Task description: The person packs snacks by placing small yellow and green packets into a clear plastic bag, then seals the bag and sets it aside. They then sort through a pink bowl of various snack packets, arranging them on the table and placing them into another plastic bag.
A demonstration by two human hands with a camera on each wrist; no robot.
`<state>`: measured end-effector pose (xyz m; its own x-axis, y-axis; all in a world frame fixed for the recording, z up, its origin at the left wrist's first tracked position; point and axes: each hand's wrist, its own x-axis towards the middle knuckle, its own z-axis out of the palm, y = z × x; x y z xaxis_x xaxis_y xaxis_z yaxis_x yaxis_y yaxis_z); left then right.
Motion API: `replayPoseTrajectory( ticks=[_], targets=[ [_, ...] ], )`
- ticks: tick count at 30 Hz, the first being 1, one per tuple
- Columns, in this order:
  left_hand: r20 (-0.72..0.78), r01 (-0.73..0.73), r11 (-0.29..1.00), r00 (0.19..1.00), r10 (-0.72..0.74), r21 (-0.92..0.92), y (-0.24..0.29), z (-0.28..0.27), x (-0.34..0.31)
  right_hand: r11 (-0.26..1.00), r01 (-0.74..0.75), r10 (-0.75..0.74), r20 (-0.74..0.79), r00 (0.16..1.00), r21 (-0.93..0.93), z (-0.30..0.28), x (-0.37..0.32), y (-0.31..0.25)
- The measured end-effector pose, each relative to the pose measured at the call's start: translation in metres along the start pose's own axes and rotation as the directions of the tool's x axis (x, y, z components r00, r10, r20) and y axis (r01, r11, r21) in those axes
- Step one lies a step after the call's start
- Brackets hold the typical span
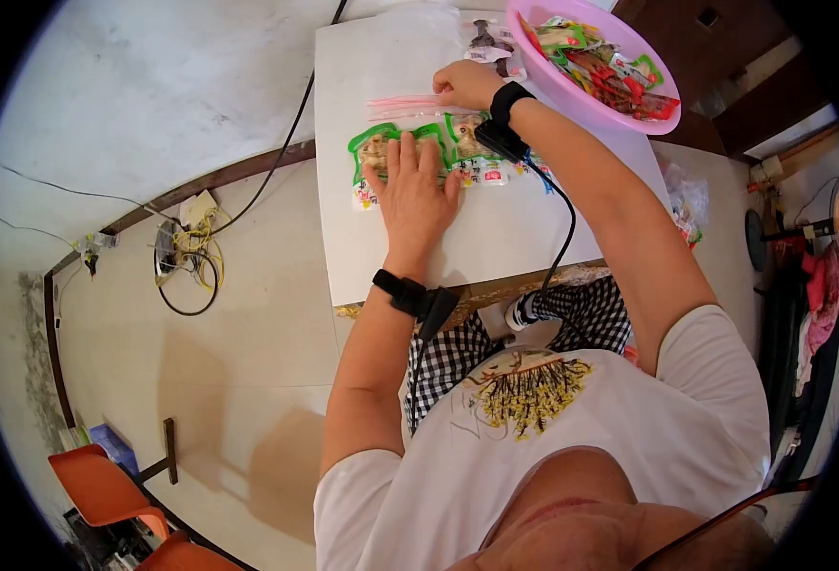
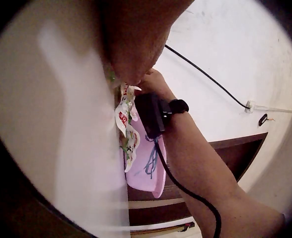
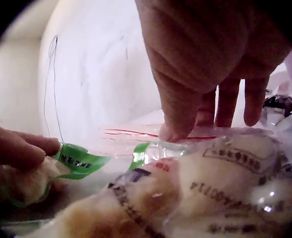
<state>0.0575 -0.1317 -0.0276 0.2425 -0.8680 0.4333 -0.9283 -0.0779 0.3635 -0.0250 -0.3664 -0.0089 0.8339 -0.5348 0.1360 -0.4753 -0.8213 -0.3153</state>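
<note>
Resting on packets [image 1: 372, 150], left hand [image 1: 413, 198] outspread, right hand [image 1: 471, 86] apparently pinching bag [image 1: 403, 107]

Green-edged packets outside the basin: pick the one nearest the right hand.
The rightmost packet, beside the right wrist's device; the others lie partly under the left hand.

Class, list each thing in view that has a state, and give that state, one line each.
Left hand, fingers straight, resting on the green-edged packets
Right hand, fingers curled onto the zip bag
Green-edged packets, lying side by side on the white table
Zip bag, on the table; open or sealed, unclear
Pink basin, upright, holding mixed packets
Wrist straps, fastened
</note>
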Motion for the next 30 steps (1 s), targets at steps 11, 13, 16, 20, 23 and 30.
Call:
replayPoseTrajectory(
  ticks=[11, 13, 16, 20, 23, 30],
  targets=[
    [-0.008, 0.003, 1.0, 1.0, -0.003, 0.001, 0.0, 0.0, 0.0, 0.997, 0.036, -0.038, 0.022, 0.999, 0.065, -0.001, 0.01, 0.008],
    [-0.014, 0.004, 1.0, 1.0, -0.004, -0.002, 0.0, 0.0, 0.0, 0.993, 0.015, -0.02, 0.039, 0.999, 0.114, -0.008, 0.01, 0.007],
    [-0.016, 0.007, 1.0, 1.0, -0.007, -0.008, 0.0, 0.0, 0.0, 0.986, -0.011, 0.004, 0.044, 0.999, 0.164, -0.02, 0.008, 0.003],
    [-0.013, -0.005, 1.0, 1.0, 0.005, -0.023, 0.0, -0.002, 0.0, 0.993, 0.008, 0.004, -0.098, 0.995, 0.121, -0.03, 0.006, 0.0],
    [-0.008, 0.0, 1.0, 1.0, 0.0, -0.023, -0.001, 0.0, 0.0, 0.978, 0.055, 0.0, -0.264, 0.964, 0.201, -0.039, 0.0, -0.005],
    [0.002, 0.015, 0.999, 1.0, -0.016, 0.035, 0.002, 0.0, -0.002, 0.963, 0.168, -0.044, -0.489, 0.871, 0.213, -0.07, -0.067, -0.041]
  ],
)
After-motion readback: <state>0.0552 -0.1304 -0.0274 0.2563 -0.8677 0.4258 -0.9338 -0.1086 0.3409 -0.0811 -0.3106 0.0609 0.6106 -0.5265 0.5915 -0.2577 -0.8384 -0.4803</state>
